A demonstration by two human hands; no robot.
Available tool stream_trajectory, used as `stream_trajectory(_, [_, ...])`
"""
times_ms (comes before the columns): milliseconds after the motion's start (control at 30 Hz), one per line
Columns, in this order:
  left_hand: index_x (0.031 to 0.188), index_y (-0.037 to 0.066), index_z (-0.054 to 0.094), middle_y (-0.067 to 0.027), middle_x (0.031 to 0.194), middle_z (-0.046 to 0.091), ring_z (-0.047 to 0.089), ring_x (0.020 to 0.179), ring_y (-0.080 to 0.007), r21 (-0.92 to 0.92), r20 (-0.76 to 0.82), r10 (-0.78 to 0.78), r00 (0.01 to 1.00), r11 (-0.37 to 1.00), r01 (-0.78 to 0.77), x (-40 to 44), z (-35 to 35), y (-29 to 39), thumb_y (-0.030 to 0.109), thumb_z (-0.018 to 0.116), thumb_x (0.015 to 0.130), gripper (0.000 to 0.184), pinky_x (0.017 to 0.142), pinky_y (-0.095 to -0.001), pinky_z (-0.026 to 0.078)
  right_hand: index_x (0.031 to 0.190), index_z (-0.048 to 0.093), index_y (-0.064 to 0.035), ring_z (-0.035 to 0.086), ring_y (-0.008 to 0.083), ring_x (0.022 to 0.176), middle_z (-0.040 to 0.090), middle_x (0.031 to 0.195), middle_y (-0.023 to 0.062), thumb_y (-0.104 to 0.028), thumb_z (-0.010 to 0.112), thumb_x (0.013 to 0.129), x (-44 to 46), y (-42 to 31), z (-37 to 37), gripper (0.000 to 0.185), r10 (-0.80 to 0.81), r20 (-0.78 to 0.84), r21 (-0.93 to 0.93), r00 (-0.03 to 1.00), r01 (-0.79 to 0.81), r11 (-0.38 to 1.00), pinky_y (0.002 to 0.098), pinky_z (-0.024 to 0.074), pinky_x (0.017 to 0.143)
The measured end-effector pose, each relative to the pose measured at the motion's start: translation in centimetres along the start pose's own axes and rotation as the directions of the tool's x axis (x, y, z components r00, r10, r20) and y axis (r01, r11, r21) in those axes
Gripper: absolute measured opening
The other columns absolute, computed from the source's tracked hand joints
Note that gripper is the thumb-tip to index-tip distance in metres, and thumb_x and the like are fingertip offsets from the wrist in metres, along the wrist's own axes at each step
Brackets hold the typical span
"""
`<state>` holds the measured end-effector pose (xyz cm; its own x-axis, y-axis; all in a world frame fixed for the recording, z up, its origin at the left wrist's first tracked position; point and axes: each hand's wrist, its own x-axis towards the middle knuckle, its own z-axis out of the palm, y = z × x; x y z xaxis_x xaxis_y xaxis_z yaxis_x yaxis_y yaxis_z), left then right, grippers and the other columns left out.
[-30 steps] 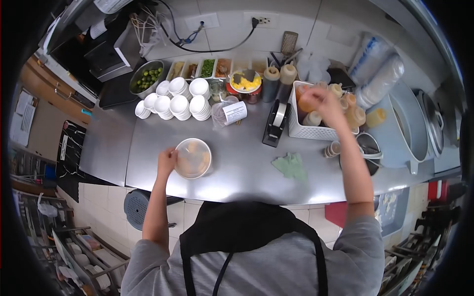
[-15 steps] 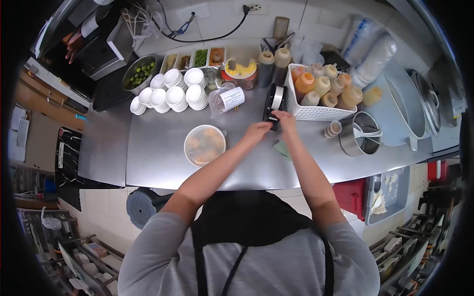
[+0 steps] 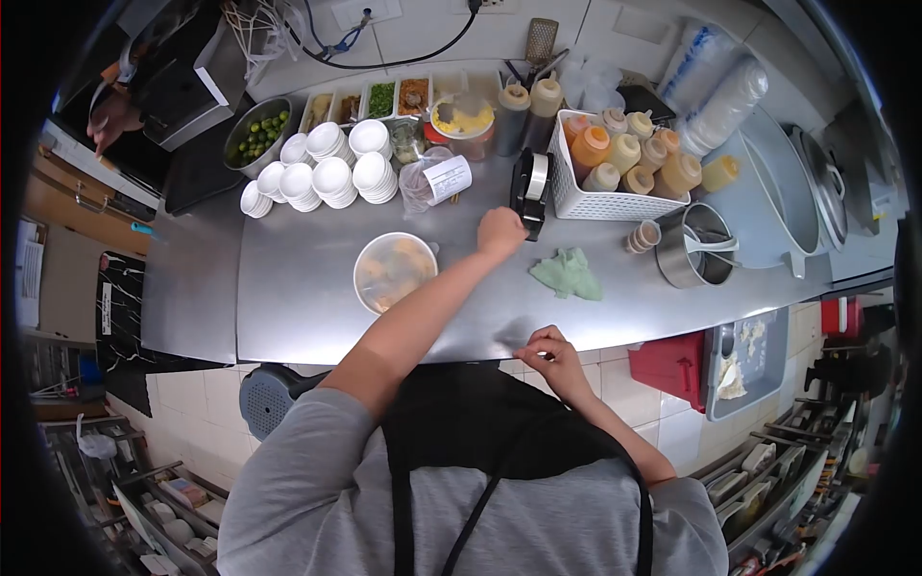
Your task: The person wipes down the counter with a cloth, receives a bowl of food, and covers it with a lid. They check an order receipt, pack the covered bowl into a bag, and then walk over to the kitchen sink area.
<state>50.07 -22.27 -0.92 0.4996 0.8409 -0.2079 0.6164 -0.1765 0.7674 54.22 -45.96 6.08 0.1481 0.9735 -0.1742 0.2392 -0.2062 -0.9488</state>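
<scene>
A black tape dispenser [image 3: 532,197] with a pale roll stands on the steel counter, left of the white basket. My left hand [image 3: 502,232] is closed at the near end of that dispenser; its fingertips are partly hidden. At the counter's front edge, close to my apron, my right hand [image 3: 555,360] has thumb and fingers pinched together. Whatever it pinches is too faint to make out. Between my hands and to the right lies a crumpled green cloth [image 3: 569,275]. A round lidded tub [image 3: 395,273] with orange-tinted contents sits left of my left forearm.
Stacked white cups [image 3: 332,178] and a bowl of limes [image 3: 261,136] stand at back left. Sauce bottles fill the white basket [image 3: 615,204]. To the right are small stacked cups [image 3: 642,237] and a steel pot [image 3: 693,259] with utensils. Another person's hand [image 3: 113,123] shows at upper left.
My right hand has moved from the tape dispenser down to the counter's front edge, uncovering the green cloth. My left hand remains at the dispenser. The view has shifted slightly.
</scene>
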Motion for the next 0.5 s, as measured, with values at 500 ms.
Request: stream_trajectory(500, [0.084, 0.006, 0.063, -0.0064, 0.085, 0.063, 0.057, 0.069, -0.0131, -0.701, 0.075, -0.438, 0.896, 0.615, 0.360, -8.8, -19.2, -16.5, 0.024, 0.062, 0.073, 0.022, 0.057, -0.0276, 0.044, 0.066, 0.059, -0.0018, 0.052, 0.0224, 0.069, 0.054, 0.070, 0.0095, -0.031, 0.071, 0.065, 12.6, 2.5, 10.4, 0.032, -0.125, 0.375, -0.136, 0.919, 0.188, 0.973, 0.0321, 0.0403, 0.060])
